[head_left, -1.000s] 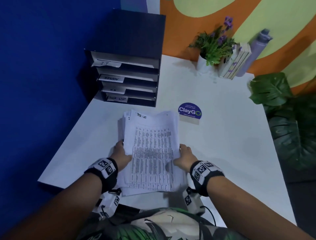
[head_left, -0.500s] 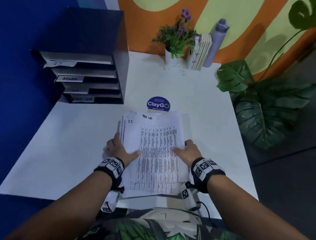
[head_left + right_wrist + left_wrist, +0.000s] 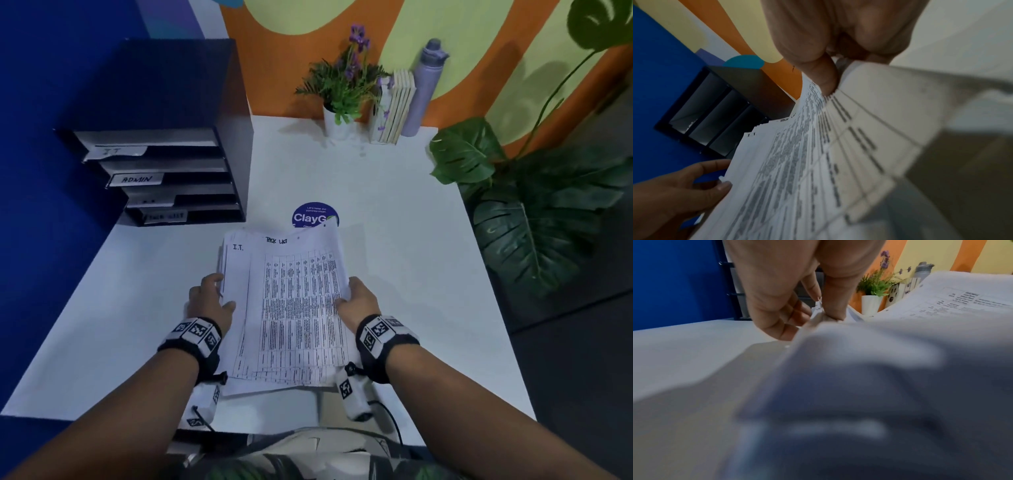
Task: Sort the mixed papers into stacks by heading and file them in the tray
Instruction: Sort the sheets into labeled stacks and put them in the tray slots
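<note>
Both hands held the paper stack (image 3: 291, 308): left hand (image 3: 209, 301) pinching its edge, right hand (image 3: 356, 301) opposite. Sorting not begun; next, I'd guess, peel the top sheet w/ the right thumb.

Pretty dim, cool-toned light overall, with the white table (image 3: 394, 274) picking up a bluish cast and only soft shadows under the stack of papers (image 3: 291, 308) and on the orange wall behind the plant. The head view is fairly sharp in the middle but bends hard at the edges, wide-angle style. Both wrist views are much worse, with the near paper sheets (image 3: 859, 402) smeared into grey blur and only the far background readable.
</note>
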`<state>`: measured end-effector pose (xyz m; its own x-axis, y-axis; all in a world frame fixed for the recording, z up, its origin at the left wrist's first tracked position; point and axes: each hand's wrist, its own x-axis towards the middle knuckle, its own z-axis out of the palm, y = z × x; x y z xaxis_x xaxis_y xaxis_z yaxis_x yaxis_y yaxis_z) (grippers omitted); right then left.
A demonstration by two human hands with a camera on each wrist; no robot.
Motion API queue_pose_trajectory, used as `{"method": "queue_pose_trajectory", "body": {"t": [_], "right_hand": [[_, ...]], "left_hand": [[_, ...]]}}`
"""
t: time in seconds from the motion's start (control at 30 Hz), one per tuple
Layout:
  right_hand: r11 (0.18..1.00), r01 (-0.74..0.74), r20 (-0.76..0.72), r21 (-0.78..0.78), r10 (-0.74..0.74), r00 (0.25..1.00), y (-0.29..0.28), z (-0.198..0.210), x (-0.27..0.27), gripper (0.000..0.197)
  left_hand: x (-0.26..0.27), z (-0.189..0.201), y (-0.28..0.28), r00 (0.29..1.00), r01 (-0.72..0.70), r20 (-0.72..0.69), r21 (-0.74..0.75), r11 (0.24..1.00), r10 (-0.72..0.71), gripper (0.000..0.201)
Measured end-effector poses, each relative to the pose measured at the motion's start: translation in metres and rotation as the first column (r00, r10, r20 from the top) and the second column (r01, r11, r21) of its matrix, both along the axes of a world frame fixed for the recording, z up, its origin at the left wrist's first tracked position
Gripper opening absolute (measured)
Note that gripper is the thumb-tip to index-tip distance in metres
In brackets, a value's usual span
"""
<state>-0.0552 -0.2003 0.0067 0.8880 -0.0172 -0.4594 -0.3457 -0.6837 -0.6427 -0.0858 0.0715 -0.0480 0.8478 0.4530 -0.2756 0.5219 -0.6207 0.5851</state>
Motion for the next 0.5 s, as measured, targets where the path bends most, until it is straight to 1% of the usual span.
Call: {"method": "queue_pose_trajectory", "body": {"t": [0.07,0.13,0.2,0.23,0.27,0.3,0.33,0.37,0.43,0.5], "right_hand": [[1.0,0.017,0.005,0.011,-0.017,1.0,0.007,0.003,0.002,0.033],[0.999,0.036,-0.022,0.029,-0.035,0.999,0.01,0.004,0.004,0.032],[0.997,0.053,-0.033,0.059,-0.051,0.998,0.01,0.004,0.005,0.023],[0.994,0.072,-0.038,0.078,-0.069,0.997,0.01,0.002,0.005,0.016],[0.991,0.093,-0.029,0.095,-0.091,0.995,0.01,0.002,0.005,0.009],[0.989,0.112,-0.02,0.096,-0.11,0.994,0.01,0.001,0.005,0.016],[0.99,0.12,0.0,0.076,-0.12,0.993,0.009,-0.001,0.005,0.028],[0.99,0.13,0.023,0.053,-0.131,0.991,0.007,-0.001,0.005,0.034],[0.987,0.16,0.057,0.013,-0.161,0.985,0.005,-0.002,0.005,0.035],[0.978,0.209,0.069,0.004,-0.209,0.975,0.002,-0.003,0.003,0.032]], "left_hand": [[-0.001,0.004,0.011,1.0,0.006,0.014,0.029,1.0,-0.006,0.061],[-0.003,0.009,0.018,0.999,0.039,0.014,0.095,0.995,-0.041,0.054],[-0.005,0.012,0.02,0.995,0.102,-0.002,0.12,0.987,-0.103,0.041],[-0.005,0.013,0.019,0.991,0.131,-0.025,0.115,0.985,-0.129,0.039],[-0.005,0.012,0.017,0.987,0.157,-0.065,0.115,0.981,-0.15,0.043],[-0.005,0.011,0.014,0.98,0.179,-0.106,0.119,0.977,-0.167,0.053],[-0.005,0.011,0.01,0.972,0.197,-0.154,0.134,0.971,-0.176,0.061],[-0.005,0.011,0.006,0.967,0.204,-0.185,0.154,0.967,-0.174,0.067],[-0.006,0.011,-0.001,0.964,0.185,-0.222,0.165,0.969,-0.146,0.072],[-0.008,0.012,-0.004,0.959,0.184,-0.248,0.183,0.966,-0.136,0.068]]}}
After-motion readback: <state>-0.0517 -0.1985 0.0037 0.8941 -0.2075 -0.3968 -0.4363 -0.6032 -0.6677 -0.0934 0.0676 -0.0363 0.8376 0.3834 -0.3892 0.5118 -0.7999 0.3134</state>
